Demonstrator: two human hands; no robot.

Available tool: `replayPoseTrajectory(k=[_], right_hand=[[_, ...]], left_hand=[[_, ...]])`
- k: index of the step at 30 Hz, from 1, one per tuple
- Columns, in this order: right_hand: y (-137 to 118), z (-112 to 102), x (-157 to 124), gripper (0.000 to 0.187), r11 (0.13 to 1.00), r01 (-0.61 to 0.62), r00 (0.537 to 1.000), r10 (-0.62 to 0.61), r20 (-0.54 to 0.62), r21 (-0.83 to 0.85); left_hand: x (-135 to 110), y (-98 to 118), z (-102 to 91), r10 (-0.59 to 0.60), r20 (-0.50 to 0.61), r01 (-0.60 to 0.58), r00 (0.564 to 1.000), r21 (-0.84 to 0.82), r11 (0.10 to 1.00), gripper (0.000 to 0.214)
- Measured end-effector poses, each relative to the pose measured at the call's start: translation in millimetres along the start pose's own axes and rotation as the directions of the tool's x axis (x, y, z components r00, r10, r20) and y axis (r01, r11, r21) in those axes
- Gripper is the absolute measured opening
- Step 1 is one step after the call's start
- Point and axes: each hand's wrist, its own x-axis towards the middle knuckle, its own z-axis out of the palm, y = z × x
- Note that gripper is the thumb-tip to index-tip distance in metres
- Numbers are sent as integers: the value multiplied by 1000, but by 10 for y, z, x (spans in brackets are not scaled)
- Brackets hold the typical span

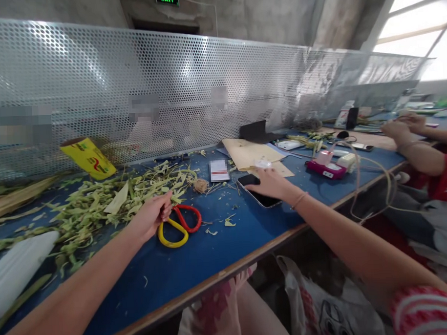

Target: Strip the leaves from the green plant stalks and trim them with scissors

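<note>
My left hand is closed, its fingers curled at the pivot end of scissors with one red and one yellow handle loop. The hand hides the blades. Beside it lies a heap of pale green leaf strips. Over a dark-screened phone reaches my right hand, thumb spread away from the fingers. Its fingertips are at a small clear plastic piece; whether they grip it cannot be made out. A small ball of brown twine and a white box with a red stripe lie between my hands.
Brown paper sheets lie behind the phone. A yellow packet leans near the perforated metal screen. To the right are a magenta device with a looping cable and a co-worker's hands. A white bag hangs below the table edge.
</note>
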Motion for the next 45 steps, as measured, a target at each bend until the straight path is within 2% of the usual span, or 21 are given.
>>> replayPoseTrajectory(k=[2,5,12,19,21,22,23,24,26,27,28,31,34,36,41,45], right_hand=[[-172,-19,-171,74,999,-35,999,36,30,-5],[-324,-47,-306,69,993,-114,990,114,77,-8],[-355,-42,-303,63,988,-156,987,156,49,5],[-381,-75,-233,53,996,-41,997,46,64,-84],[-539,-176,-189,47,994,-29,999,31,16,-108],[-661,-243,-159,43,997,27,1000,-27,-5,-76],[-809,-314,-123,39,990,139,990,-139,-14,9],[-977,-383,-83,36,953,272,962,-269,-37,131],[-1335,-479,1,28,814,487,873,-469,-135,318],[-1503,-491,39,23,746,558,829,-521,-202,363],[-1649,-475,71,22,716,582,813,-530,-243,384],[-1906,-277,129,29,687,585,810,-517,-276,431],[-1914,-16,148,23,638,581,813,-485,-323,505],[-1864,83,155,23,590,586,807,-485,-337,556],[-1812,52,185,30,486,574,802,-497,-332,659],[-1807,2,209,31,381,551,796,-509,-329,743]], left_hand=[[-11,6,9,-7,-2,7,1000,-5,1000,42],[-19,8,8,-3,-1,3,1000,-11,1000,42],[-35,0,-4,8,14,-8,1000,-16,1000,42],[-41,-18,-19,19,35,-18,999,-15,1000,41],[-36,-27,-26,24,35,-23,999,-20,1000,41],[-33,-33,-28,37,33,-36,999,-21,999,41],[-30,-39,-30,47,37,-46,998,-19,999,41],[-27,-45,-31,64,33,-63,997,-18,998,41],[-20,-57,-31,108,14,-108,994,5,994,40],[-18,-63,-30,138,-4,-138,990,25,990,39],[-15,-68,-30,169,-27,-167,985,54,984,38],[-7,-84,-39,245,-60,-233,968,159,960,33],[-5,-95,-59,271,-29,-257,962,240,936,33],[-9,-95,-67,292,25,-286,956,285,915,32],[-52,-64,-43,305,78,-315,949,289,904,30],[-92,-18,-5,242,85,-250,967,108,962,29]])
